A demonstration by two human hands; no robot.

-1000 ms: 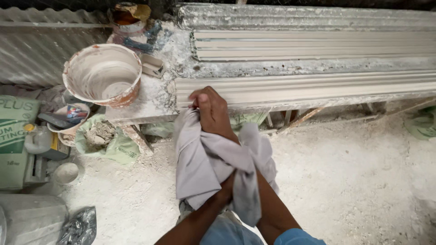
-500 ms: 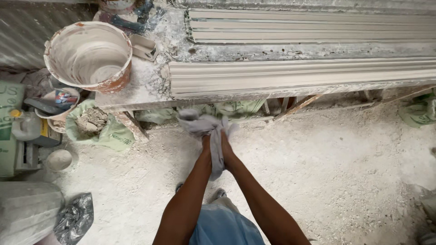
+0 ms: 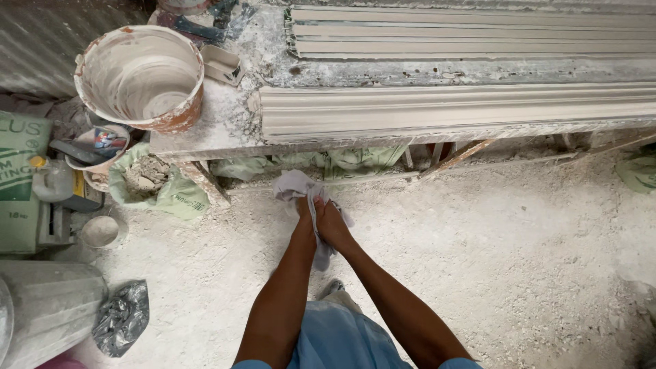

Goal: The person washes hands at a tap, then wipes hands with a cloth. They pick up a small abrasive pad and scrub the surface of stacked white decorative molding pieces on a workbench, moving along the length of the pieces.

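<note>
Both hands wrapped in the grey cloth [image 3: 301,188]: left hand [image 3: 305,208] and right hand [image 3: 331,222] are pressed together, fingers closed on the fabric, held low over the dusty floor [image 3: 519,246]. Wiping looks mid-way (cloth bunched, not put down). Above sits the workbench [image 3: 232,126] with long plaster moulding [image 3: 465,109] and a crusted bucket [image 3: 140,75].

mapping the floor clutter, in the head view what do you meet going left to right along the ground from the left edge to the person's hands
green printed sack → small round tin → crumpled black plastic bag → open green bag of rubble → pale grey cloth → left hand → right hand, both gripping the cloth
</note>
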